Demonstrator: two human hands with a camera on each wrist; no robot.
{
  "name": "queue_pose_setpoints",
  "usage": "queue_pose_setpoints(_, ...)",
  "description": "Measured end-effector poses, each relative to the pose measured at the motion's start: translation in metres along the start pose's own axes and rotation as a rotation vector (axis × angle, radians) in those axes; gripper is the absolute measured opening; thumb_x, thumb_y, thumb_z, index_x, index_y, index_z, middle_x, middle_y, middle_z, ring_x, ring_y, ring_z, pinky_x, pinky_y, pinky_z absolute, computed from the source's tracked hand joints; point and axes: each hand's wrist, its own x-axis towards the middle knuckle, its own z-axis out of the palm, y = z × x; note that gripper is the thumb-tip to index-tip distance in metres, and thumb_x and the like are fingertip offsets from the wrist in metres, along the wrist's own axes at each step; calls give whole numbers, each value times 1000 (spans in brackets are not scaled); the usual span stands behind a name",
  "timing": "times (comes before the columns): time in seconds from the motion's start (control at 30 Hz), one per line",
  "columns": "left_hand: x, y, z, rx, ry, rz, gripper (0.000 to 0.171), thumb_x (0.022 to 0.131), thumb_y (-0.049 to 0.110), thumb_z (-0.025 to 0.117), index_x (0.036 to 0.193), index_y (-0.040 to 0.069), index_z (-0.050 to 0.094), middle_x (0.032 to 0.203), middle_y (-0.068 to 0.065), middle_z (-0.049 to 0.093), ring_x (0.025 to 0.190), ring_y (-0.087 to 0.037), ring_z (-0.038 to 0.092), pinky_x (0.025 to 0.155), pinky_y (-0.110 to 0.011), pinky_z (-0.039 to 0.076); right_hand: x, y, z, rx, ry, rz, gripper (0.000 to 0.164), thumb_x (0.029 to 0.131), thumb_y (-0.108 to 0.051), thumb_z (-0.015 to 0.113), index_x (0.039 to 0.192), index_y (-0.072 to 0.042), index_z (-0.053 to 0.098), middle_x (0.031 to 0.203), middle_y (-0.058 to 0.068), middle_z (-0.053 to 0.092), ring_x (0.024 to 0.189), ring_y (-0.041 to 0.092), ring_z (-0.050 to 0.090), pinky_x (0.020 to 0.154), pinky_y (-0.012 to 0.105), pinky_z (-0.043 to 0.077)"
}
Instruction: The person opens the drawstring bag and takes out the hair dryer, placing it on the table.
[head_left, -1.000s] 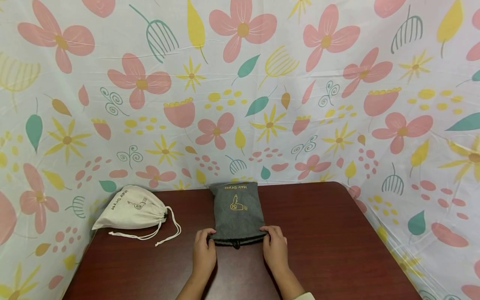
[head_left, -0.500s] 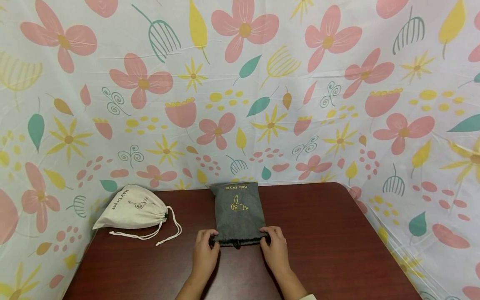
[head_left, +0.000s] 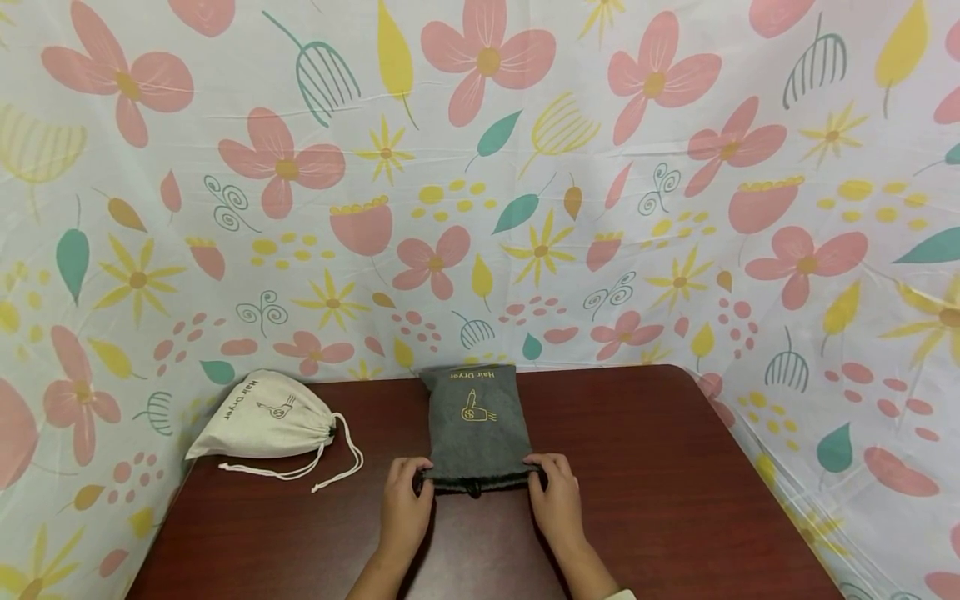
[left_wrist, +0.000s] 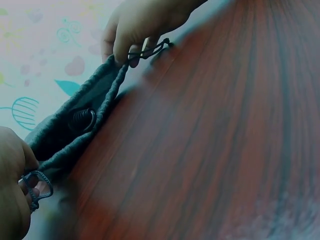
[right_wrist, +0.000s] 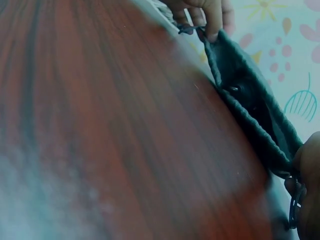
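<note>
A grey drawstring bag (head_left: pixel 480 437) printed "Hair Dryer" lies at the table's far middle, its mouth toward me. My left hand (head_left: pixel 406 506) pinches the left corner of that mouth and my right hand (head_left: pixel 557 506) pinches the right corner. Both wrist views show the mouth gaping between the hands. Inside it, a dark coiled cord (left_wrist: pixel 82 120) is visible in the left wrist view; whatever it belongs to is hidden. A loop of black drawstring (left_wrist: pixel 37 187) hangs by my left fingers, and another drawstring loop (right_wrist: pixel 295 202) by my right.
To the left on the reddish-brown table (head_left: pixel 637 475) lies a cream drawstring bag (head_left: pixel 270 421), also printed "Hair Dryer", drawn together at its neck with white cords (head_left: pixel 347 454) trailing. A flower-patterned cloth (head_left: pixel 480 250) hangs behind and along both sides.
Half a second ago both thumbs reached further in along the bag's mouth; now the hands sit slightly further apart at its corners. The grey bag has stayed in place.
</note>
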Motion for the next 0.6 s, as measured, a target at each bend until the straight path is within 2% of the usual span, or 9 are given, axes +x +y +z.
queue_pose_setpoints(0.43,0,-3,-3,49,-2,91,31,81,-9,71,101,16,71,102,-1,62,95,-16,65,80,-37,54,4,7,-4,36,-7,31,26,96,-2,62,114,-18,71,118,6,64,107,31,64,93,53,46)
queue_pose_setpoints(0.6,-1,-3,-4,51,-16,75,30,81,-8,72,101,15,71,102,-2,62,93,-16,64,79,-35,54,4,2,-3,10,-28,19,27,94,-2,62,119,-12,69,120,11,64,108,32,66,92,52,43)
